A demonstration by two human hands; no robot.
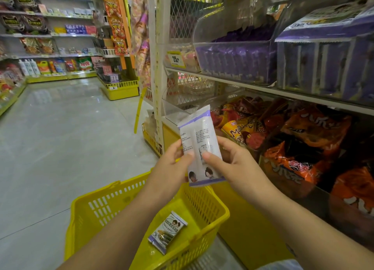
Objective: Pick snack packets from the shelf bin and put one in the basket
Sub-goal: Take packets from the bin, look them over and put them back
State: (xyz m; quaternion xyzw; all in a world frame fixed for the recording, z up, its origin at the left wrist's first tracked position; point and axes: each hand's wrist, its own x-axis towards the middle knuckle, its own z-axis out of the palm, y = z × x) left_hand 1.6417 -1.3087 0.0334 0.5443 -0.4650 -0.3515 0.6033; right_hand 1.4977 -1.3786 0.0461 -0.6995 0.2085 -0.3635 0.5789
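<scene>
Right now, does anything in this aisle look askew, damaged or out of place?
One thing: a yellow strip hangs slanted off the shelf end, as if loose. The snack packet held by the left hand and right hand, and the second packet in the basket, look intact.

Orange snack bags (315, 128) lie piled beneath a white shelf board (263, 88).

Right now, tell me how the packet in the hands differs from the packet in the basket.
The held packet stands upright, pinched by the left hand and the right hand; the basket packet lies flat, untouched, in the basket. The held packet shows its back with small print; the basket packet shows its picture front. Both are white with purple edges.
</scene>
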